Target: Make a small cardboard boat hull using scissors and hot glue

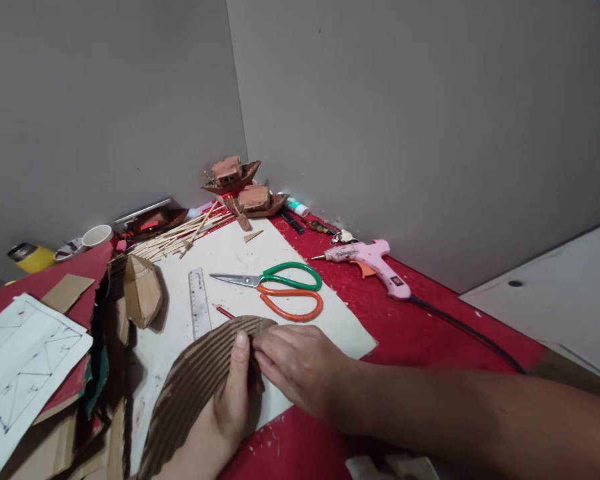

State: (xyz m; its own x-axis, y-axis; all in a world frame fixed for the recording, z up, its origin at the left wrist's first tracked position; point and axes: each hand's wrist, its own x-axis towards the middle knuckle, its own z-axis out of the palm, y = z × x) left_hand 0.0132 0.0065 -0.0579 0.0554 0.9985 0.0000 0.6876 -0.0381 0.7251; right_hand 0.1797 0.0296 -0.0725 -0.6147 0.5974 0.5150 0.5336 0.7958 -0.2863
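A curved piece of corrugated cardboard (195, 373) is held up over the white sheet. My left hand (233, 393) grips its right side, thumb on the ribbed face. My right hand (300, 363) has its fingers closed on the cardboard's upper right end, touching the left hand's fingertips. Beyond the hands lie scissors (275, 283) with one green and one orange handle, a clear ruler (199, 303) and a red pencil (223, 311), partly hidden by the cardboard. A small folded cardboard hull (143, 290) sits to the left.
A pink glue gun (367, 257) with a black cord lies on the red tabletop (425, 333) at right. Model boats (255, 200) and thin sticks (175, 239) are at the back. Cardboard scraps, a drawn sheet (27, 367) and a cup (97, 236) stand left. Grey walls enclose the back.
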